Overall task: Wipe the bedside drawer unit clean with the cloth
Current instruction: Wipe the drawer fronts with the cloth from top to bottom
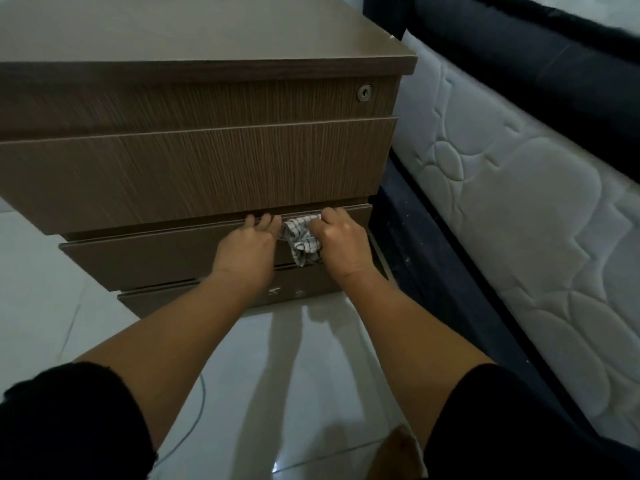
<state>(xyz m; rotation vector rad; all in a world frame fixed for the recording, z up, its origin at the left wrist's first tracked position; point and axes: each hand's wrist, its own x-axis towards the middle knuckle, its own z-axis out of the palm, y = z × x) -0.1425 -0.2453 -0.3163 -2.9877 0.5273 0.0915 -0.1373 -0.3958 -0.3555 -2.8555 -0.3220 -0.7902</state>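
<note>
The brown wood-grain bedside drawer unit stands on the pale tiled floor just beside the mattress, its drawer fronts running left to right and facing the person. The right hand clenches the bunched checked cloth against the top edge of the third drawer, the cloth hanging downward. The left hand curls its fingers over that same edge, just beside the cloth.
</note>
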